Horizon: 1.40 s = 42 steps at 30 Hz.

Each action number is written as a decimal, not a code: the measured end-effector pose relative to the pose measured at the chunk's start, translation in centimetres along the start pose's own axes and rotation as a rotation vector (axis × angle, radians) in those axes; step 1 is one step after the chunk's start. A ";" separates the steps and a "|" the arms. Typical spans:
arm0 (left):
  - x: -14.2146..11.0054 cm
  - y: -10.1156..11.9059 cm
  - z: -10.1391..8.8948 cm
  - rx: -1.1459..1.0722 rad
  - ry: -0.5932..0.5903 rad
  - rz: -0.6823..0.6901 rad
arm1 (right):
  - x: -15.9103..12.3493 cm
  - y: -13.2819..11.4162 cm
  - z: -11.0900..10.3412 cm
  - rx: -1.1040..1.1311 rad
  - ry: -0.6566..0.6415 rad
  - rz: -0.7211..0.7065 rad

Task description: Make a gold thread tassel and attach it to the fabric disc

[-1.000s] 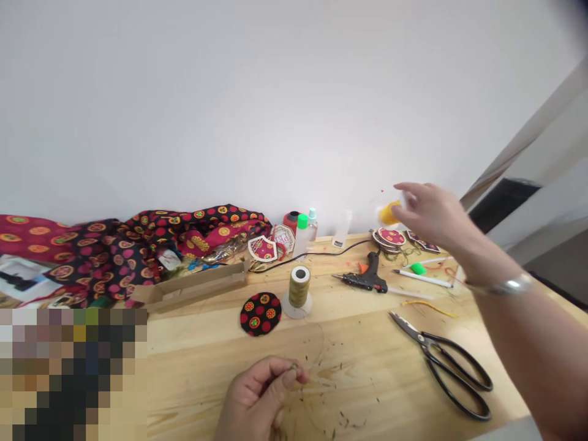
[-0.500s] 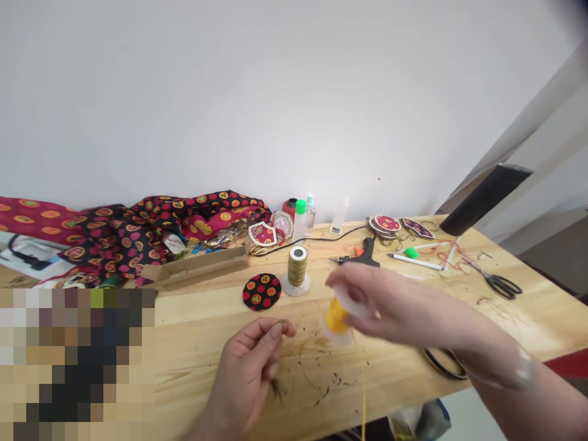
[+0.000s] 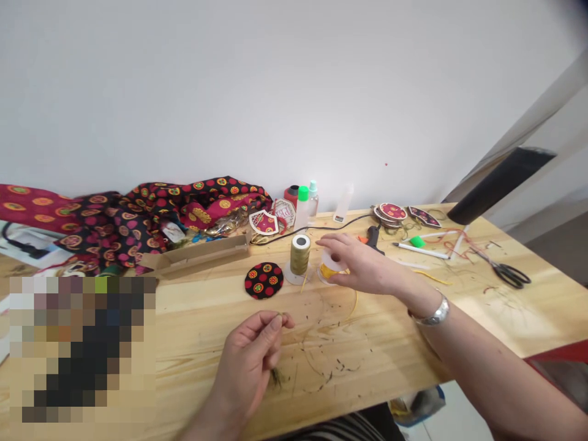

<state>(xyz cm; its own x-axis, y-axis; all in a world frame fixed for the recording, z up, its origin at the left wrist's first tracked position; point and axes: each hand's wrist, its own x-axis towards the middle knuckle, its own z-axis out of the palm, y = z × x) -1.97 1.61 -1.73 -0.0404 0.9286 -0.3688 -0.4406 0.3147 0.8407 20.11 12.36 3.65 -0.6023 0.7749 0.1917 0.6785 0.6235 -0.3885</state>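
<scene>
The right hand [image 3: 367,269] lay over a small spool of yellow thread [image 3: 331,271] near the middle of the desk [image 3: 528,318], its fingers curled loosely around the spool's clear top, the palm turned down. The spool stood on the wood just beside an upright spool of olive-gold thread [image 3: 300,254], and a loose yellow strand [image 3: 354,304] curved from it toward the front edge. A metal watch [image 3: 433,313] sat on that wrist.

The left hand [image 3: 252,361] was held close to the front edge, thumb and forefinger pinched together on something very small, too small to make out; a dark tuft of thread [image 3: 276,378] hung below the palm.

Left of the olive-gold spool lay a round patch of black fabric with red and yellow dots [image 3: 263,280]. Behind it, an open cardboard box [image 3: 197,257] ran toward the back left corner, where patterned cloth [image 3: 151,214] was heaped. Small bottles [image 3: 306,205] stood at the back edge. A black glue gun [image 3: 374,239] lay partly hidden behind the right hand, and black scissors [image 3: 504,271] rested near the right edge among thread scraps.
</scene>
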 end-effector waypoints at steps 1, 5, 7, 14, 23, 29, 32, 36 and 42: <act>0.0 0.0 0.0 -0.003 0.003 -0.004 | -0.4 -0.2 -0.2 -0.020 0.059 0.056; 0.0 0.0 0.0 -0.012 0.012 -0.017 | -3.3 -1.0 -0.4 -0.192 0.158 0.380; 0.1 -0.1 0.0 -0.010 0.005 -0.024 | -4.9 -1.5 0.0 -0.198 -0.008 0.350; 0.1 -0.4 0.1 -0.003 -0.018 -0.035 | -6.8 -1.8 1.9 -0.118 -0.171 0.153; 0.2 -0.6 0.0 0.014 -0.046 -0.028 | -3.6 2.1 -0.1 0.819 0.441 0.588; -0.1 -0.6 -0.1 0.026 -0.051 -0.036 | 1.4 0.7 -2.1 1.086 0.553 0.427; -0.1 -0.6 -0.2 0.030 -0.050 -0.037 | 2.0 -1.8 -3.1 1.109 0.534 0.294; 0.0 -0.6 0.0 0.025 -0.041 -0.030 | -0.4 -6.2 -3.1 1.043 0.405 0.202; -0.3 -0.4 0.3 0.052 -0.051 -0.023 | -5.6 -9.2 1.9 1.051 0.077 0.315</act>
<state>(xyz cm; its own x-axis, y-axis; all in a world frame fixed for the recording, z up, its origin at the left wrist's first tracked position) -1.55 1.30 -1.84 0.0158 0.9293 -0.3690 -0.3933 0.3451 0.8522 16.43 2.08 4.49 -0.4126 0.9109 -0.0090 0.0790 0.0259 -0.9965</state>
